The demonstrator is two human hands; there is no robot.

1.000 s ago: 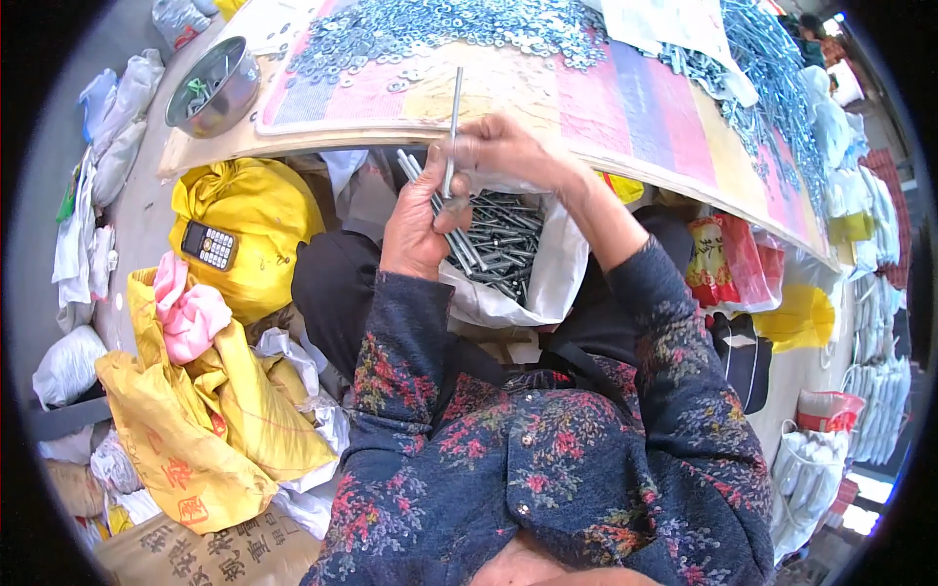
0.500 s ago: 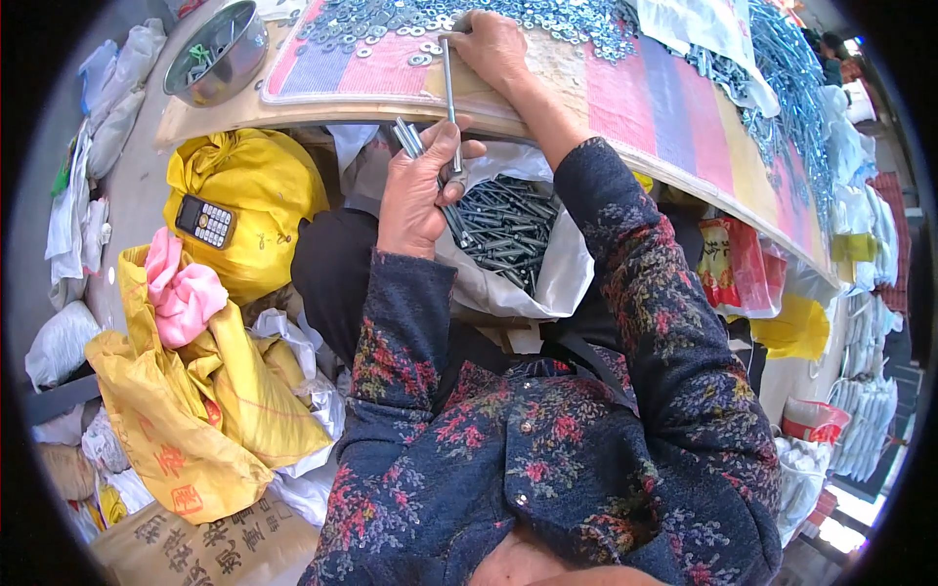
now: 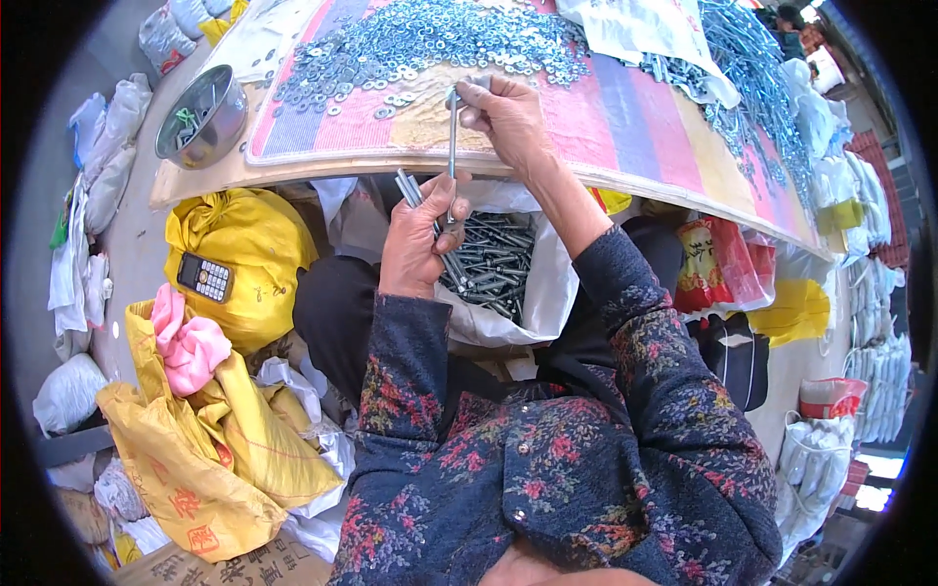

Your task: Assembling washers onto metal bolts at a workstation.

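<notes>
My left hand (image 3: 412, 244) is closed around several metal bolts (image 3: 408, 188), whose ends stick up past the fingers. One long, thin bolt (image 3: 452, 137) stands upright from between its thumb and fingers. At the top of that bolt, my right hand (image 3: 516, 125) is pinched closed; whether a small washer sits in the fingertips is hidden. Loose washers (image 3: 420, 44) cover the striped mat (image 3: 508, 146) just beyond. Below my hands, a white sack (image 3: 555, 288) holds a heap of dark metal bolts (image 3: 493, 256).
A steel bowl (image 3: 223, 122) with small parts stands at the table's left. Long thin bolts (image 3: 728, 68) are piled at the far right beside white plastic (image 3: 645, 29). A mobile phone (image 3: 205, 276) lies on a yellow sack (image 3: 264, 234) left of my knee. The board's front edge (image 3: 342, 176) runs above the sack.
The view has shifted, showing more of the washer pile. My right hand has come back from the washers toward me, still at the upright bolt's top. My left hand keeps its bolts.
</notes>
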